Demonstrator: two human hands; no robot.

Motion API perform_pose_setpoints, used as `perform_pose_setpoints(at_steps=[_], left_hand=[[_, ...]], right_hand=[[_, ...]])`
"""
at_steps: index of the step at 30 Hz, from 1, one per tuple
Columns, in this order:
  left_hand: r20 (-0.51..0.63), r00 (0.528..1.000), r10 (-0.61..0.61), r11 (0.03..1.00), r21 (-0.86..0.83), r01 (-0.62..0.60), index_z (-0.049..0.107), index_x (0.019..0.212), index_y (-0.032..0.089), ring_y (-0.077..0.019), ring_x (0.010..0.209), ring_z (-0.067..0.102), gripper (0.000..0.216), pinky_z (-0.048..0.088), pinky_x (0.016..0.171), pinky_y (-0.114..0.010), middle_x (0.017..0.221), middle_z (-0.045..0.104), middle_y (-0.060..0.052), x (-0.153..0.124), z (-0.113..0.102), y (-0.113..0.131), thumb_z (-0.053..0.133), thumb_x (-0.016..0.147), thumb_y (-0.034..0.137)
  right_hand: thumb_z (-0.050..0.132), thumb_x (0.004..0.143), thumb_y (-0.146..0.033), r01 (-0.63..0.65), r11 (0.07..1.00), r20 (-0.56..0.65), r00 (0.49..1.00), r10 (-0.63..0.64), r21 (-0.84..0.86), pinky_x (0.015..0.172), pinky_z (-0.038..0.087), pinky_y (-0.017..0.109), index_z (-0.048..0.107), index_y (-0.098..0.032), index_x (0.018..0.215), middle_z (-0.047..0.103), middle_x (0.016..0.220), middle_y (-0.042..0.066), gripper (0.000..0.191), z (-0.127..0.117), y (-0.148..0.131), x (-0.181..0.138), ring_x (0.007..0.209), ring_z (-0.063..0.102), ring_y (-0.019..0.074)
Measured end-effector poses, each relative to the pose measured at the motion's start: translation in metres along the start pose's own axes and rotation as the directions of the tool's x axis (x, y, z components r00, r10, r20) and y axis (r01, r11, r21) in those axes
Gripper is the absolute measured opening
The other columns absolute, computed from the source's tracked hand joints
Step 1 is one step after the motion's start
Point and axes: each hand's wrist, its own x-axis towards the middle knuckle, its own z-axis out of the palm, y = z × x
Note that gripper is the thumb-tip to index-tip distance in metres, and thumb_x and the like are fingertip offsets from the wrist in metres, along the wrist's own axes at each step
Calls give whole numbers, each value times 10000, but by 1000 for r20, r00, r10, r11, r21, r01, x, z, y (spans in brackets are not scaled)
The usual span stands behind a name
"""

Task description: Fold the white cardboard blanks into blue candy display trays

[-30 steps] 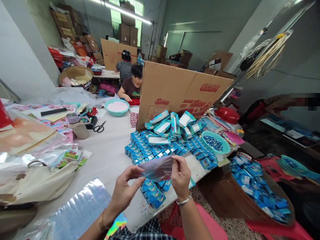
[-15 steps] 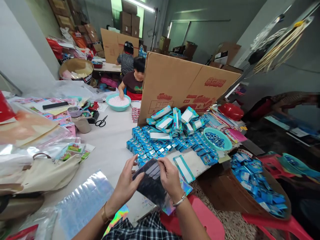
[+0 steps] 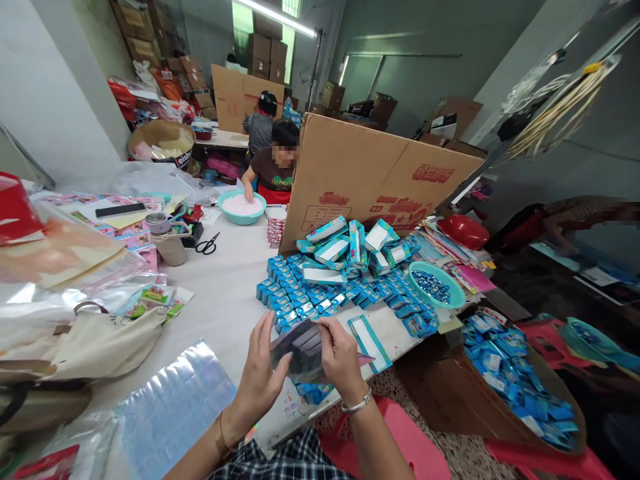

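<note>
A glossy, dark-looking plastic sheet (image 3: 303,353) is tilted up between my hands above the table's front edge. My left hand (image 3: 259,367) is at its left side, thumb in front and fingers behind it. At the upper right corner, my right hand (image 3: 343,357) pinches the sheet between thumb and fingers. Small blue boxes (image 3: 315,392) show below the sheet, partly covered by it. Just beyond my hands stand rows of small blue boxes (image 3: 295,297). A flat blue-bordered white card (image 3: 370,343) lies right of my right hand.
Longer blue boxes (image 3: 330,250) are heaped against an upright cardboard panel (image 3: 375,167). A bowl of small blue pieces (image 3: 433,285) sits at right, above a carton of blue packets (image 3: 515,373). Shiny film (image 3: 175,413) lies left; scissors (image 3: 207,244) farther back. A person (image 3: 273,163) sits opposite.
The sheet has tilted and lifted at its lower end, uncovering small blue boxes underneath. Both hands keep their hold. The camera view has shifted slightly.
</note>
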Motion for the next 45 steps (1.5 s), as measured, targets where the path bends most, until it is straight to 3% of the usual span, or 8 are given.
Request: perform_pose_setpoints(at_steps=[3, 6, 10, 13, 19, 26, 34, 45], left_hand=[[183, 983, -14, 978, -204, 52, 313, 1405, 285, -266, 1244, 414, 648, 521, 829, -367, 1439, 318, -119, 17, -11, 6, 566, 809, 260], [405, 913, -42, 863, -446, 237, 438, 1327, 244, -252, 1128, 513, 627, 510, 801, -329, 1348, 456, -116, 32, -14, 4, 658, 743, 313], [562, 810, -166, 727, -486, 486, 616, 1028, 119, -159, 679, 570, 427, 470, 626, -273, 848, 638, -69, 36, -3, -9, 620, 763, 453], [492, 833, -254, 727, -471, 500, 608, 814, 99, -100, 549, 443, 410, 375, 537, -220, 646, 544, -7, 32, 8, -19, 561, 793, 505], [310, 907, -287, 834, -384, 395, 504, 652, 143, -89, 555, 348, 416, 284, 508, -200, 589, 427, 33, 28, 17, -40, 508, 813, 526], [260, 885, -387, 793, -395, 463, 489, 635, 152, -87, 508, 331, 429, 273, 485, -209, 558, 410, 33, 33, 18, -55, 517, 772, 558], [210, 871, -445, 751, -442, 490, 513, 587, 170, -133, 569, 425, 328, 349, 557, -235, 575, 515, 11, 45, 10, -62, 550, 715, 470], [170, 855, -490, 753, -411, 513, 519, 559, 167, -166, 661, 488, 331, 389, 628, -252, 602, 555, -7, 63, -6, -114, 515, 711, 460]], right_hand=[[377, 947, -242, -2, 999, 135, 991, -5, 54, 699, 424, 257, 582, -208, 937, 617, 849, 32, 207, -3, -9, 2, 797, 576, 162], [397, 942, -248, -34, 994, 185, 983, 15, 100, 656, 415, 237, 583, -208, 944, 610, 791, 4, 191, -2, -13, 3, 723, 569, 144], [422, 925, -221, -43, 999, 125, 991, 38, 34, 698, 430, 250, 573, -211, 1092, 606, 853, 20, 225, 7, -7, 1, 782, 571, 154], [412, 928, -200, 24, 996, 102, 995, -15, -86, 786, 428, 287, 594, -232, 1131, 580, 981, 59, 274, 20, 0, -2, 903, 548, 175], [459, 916, -215, 97, 958, 66, 994, -82, -270, 771, 414, 322, 649, -241, 1036, 576, 899, 58, 226, 50, 12, -8, 870, 509, 196], [450, 913, -208, 238, 889, 151, 969, -193, -392, 736, 386, 348, 593, -256, 1193, 608, 902, 71, 318, 64, 22, -8, 853, 507, 213], [445, 913, -202, 317, 875, 259, 938, -231, -366, 746, 379, 355, 570, -259, 1207, 629, 1011, 68, 324, 77, 24, -3, 894, 516, 217], [448, 895, -192, 230, 915, 275, 951, -139, -332, 742, 385, 338, 561, -201, 862, 548, 890, 68, 119, 127, 19, 28, 845, 471, 215]])
